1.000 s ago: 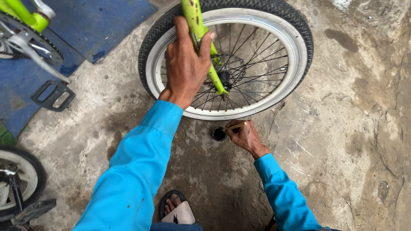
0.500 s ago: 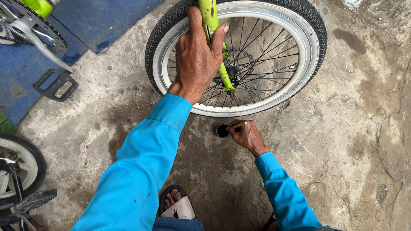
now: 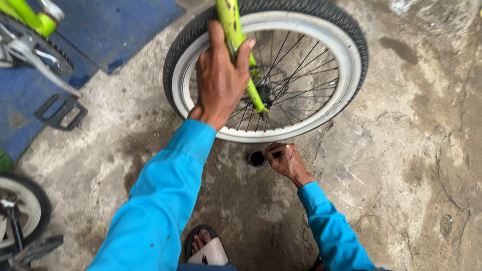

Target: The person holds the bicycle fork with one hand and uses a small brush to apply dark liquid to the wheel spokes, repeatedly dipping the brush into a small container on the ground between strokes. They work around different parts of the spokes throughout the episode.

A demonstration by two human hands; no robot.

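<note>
My left hand grips the lime-green fork leg of a small bicycle, above its front wheel with a black tyre, white rim and thin spokes. Low on the concrete floor, my right hand pinches a thin yellowish stick right beside a small round black pot, just under the wheel's lower rim. Both arms wear bright blue sleeves.
A blue mat lies at the upper left, with the green frame, chainring, crank and black pedal over it. Another wheel and pedal sit at the lower left. My sandalled foot shows at the bottom. Stained concrete spreads to the right.
The view has shifted, so the wheel and fork sit a little differently in frame. My left hand keeps its grip on the fork. My right hand stays by the pot with the stick.
</note>
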